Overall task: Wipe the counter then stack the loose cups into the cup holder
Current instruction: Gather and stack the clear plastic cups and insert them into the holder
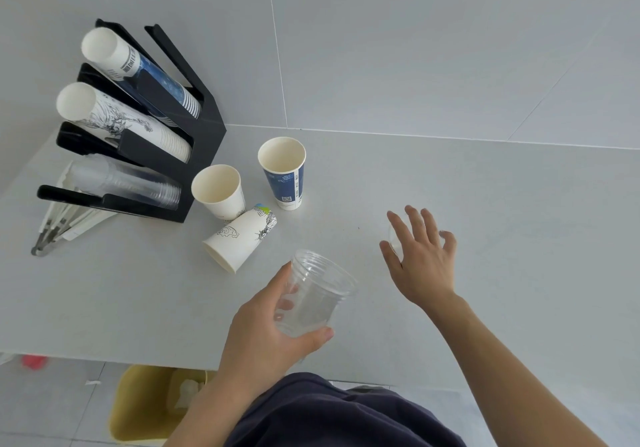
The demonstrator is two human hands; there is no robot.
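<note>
At lower centre, a clear cup (313,294) is gripped by the left hand (263,339); at right, the right hand (420,259) is spread over another clear cup (394,238).

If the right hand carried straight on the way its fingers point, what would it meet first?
The right hand would most likely meet the clear plastic cup that is mostly hidden under its spread fingers; whether they already touch it is unclear.

The cup holder (204,141) is black. It carries a blue-and-white sleeve of cups (138,68), a white sleeve with black ink drawings (117,124) and clear plastic cups (131,183). On the pale grey counter (450,197) stand a plain white paper cup (220,192) and a blue cup with white band (284,174); a white cup with black line art (239,240) shows green-blue marks. A yellow bin (145,408) sits below.
</note>
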